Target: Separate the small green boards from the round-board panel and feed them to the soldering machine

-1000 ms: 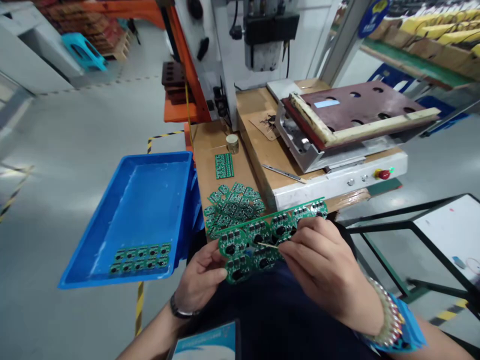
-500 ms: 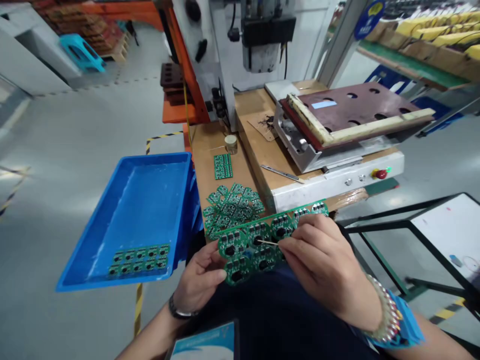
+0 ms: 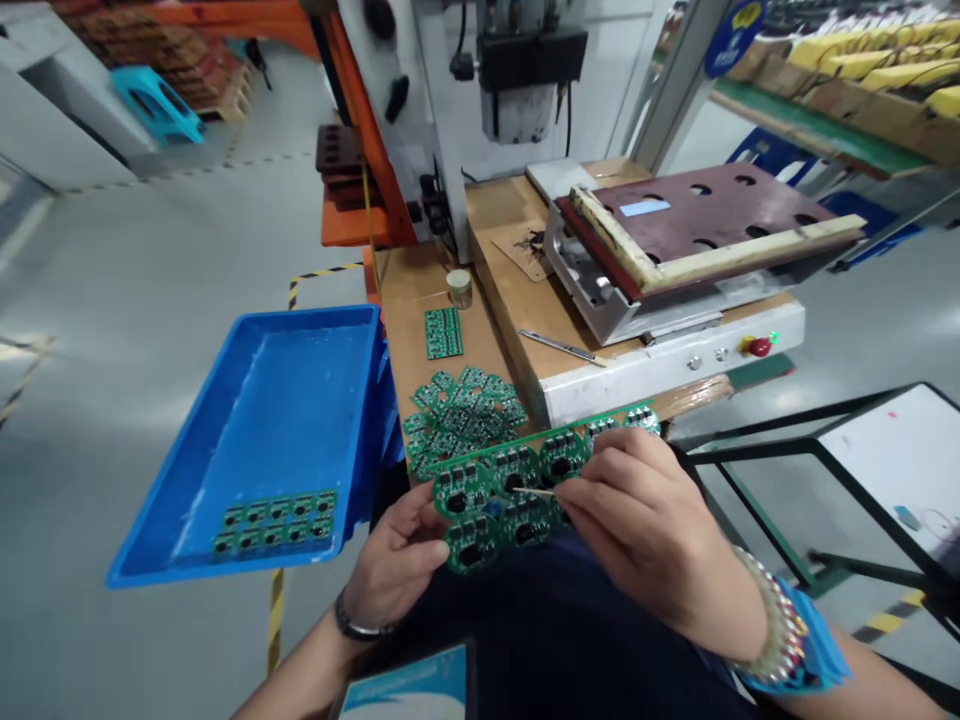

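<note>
My left hand (image 3: 401, 560) grips the left end of a green circuit board panel (image 3: 487, 500), thumb on top. The panel is made of several rounded boards with black blobs and small dark parts, held tilted above my lap. In my right hand (image 3: 637, 530) a thin pale stick (image 3: 536, 491) is pinched between thumb and fingers. Its tip is at a black blob in the panel's upper row. My right hand covers part of the panel's right side. Just beyond the panel, a heap of small green circuit boards (image 3: 465, 410) lies on the wooden bench.
A blue tray (image 3: 292, 390) at left holds another board panel (image 3: 274, 522). On the bench are a flat green board (image 3: 444, 333), a small round jar (image 3: 459, 288) and a utility knife (image 3: 562, 347). A press machine with a brown plate (image 3: 720, 215) stands at right.
The view has shifted very slightly. Both hands keep their hold on the panel and the stick, and the stick's tip stays at about the same blob.
</note>
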Motion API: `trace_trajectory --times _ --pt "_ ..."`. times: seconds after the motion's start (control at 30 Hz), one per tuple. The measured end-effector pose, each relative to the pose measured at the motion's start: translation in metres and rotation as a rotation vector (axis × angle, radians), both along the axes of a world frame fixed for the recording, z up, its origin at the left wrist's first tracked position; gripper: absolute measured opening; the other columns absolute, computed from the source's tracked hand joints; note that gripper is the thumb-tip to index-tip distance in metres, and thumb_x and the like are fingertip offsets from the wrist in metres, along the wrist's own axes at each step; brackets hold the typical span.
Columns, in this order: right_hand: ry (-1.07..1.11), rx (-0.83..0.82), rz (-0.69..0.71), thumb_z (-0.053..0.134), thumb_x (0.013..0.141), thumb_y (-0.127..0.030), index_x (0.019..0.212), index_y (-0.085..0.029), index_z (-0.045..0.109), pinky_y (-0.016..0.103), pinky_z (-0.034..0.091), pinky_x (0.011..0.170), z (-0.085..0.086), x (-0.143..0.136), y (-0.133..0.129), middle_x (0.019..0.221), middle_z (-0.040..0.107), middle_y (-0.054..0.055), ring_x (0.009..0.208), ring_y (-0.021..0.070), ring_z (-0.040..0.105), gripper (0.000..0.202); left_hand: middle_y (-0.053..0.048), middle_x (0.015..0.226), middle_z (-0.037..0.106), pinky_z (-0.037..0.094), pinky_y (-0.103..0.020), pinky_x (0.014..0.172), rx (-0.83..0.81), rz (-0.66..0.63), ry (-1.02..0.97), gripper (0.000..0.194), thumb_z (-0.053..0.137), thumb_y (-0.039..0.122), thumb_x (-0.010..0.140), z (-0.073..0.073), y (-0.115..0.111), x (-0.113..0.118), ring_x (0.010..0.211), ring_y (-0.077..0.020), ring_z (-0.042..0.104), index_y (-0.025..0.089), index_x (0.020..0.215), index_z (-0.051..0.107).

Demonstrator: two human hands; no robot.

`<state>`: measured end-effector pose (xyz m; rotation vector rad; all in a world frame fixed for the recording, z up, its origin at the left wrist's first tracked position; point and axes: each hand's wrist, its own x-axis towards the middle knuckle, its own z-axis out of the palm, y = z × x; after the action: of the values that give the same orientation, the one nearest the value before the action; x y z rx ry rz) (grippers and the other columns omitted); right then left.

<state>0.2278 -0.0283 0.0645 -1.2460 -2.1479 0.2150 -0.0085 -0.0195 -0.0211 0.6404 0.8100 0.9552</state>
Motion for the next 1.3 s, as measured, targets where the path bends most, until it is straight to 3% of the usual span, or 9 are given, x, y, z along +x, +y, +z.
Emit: trace_trajectory --times 0.27,0.43,0.6,0.8,1.3 --pt "0.017 0.015 -0.025 0.056 0.079 -0.007 0.083 -0.015 0.064 0.034 0.041 0.068 -0.0016 0.0019 -0.0004 0.070 0.058 0.004 0.078 0.0174 0.048 0.012 -0.001 0.086 0.074 0.051 -0.037 0.076 0.004 -0.002 -0.015 0.045 0.079 0.025 0.057 -0.0001 -0.0012 0.0003 0.081 -0.0235 0.067 0.031 0.100 0.071" --pt "0.015 0.019 -0.034 0.057 0.078 -0.006 0.082 -0.014 0.063 0.034 0.041 0.070 -0.0039 0.0043 -0.0019 0.070 0.058 0.004 0.076 0.0162 0.047 0.011 0.004 0.087 0.074 0.050 -0.029 0.077 -0.027 0.031 -0.038 0.044 0.080 0.024 0.055 -0.0041 -0.0013 -0.0026 0.080 -0.0184 0.067 0.034 0.097 0.071" --pt "0.014 0.007 -0.036 0.056 0.079 -0.005 0.082 -0.013 0.063 0.033 0.041 0.070 -0.0027 0.0059 -0.0041 0.070 0.058 0.004 0.078 0.0167 0.047 0.011 0.003 0.089 0.074 0.050 -0.035 0.081 -0.031 0.011 -0.095 0.042 0.077 0.023 0.060 -0.0041 -0.0003 -0.0030 0.084 -0.0214 0.067 0.036 0.099 0.070" --pt "0.013 -0.021 -0.015 0.056 0.080 -0.007 0.084 -0.014 0.063 0.033 0.040 0.072 -0.0012 0.0056 -0.0060 0.073 0.058 0.004 0.082 0.0169 0.047 0.012 0.002 0.087 0.074 0.053 -0.034 0.075 0.009 -0.028 -0.095 0.045 0.077 0.024 0.060 -0.0036 0.0012 -0.0026 0.082 -0.0221 0.068 0.034 0.103 0.069" --pt "0.031 0.023 -0.045 0.057 0.078 -0.006 0.083 -0.013 0.064 0.033 0.041 0.070 -0.0031 0.0029 -0.0025 0.070 0.058 0.004 0.078 0.0165 0.046 0.011 0.001 0.087 0.075 0.055 -0.031 0.070 0.004 0.025 -0.066 0.043 0.078 0.022 0.058 -0.0030 0.0005 -0.0021 0.077 -0.0215 0.068 0.034 0.099 0.071"
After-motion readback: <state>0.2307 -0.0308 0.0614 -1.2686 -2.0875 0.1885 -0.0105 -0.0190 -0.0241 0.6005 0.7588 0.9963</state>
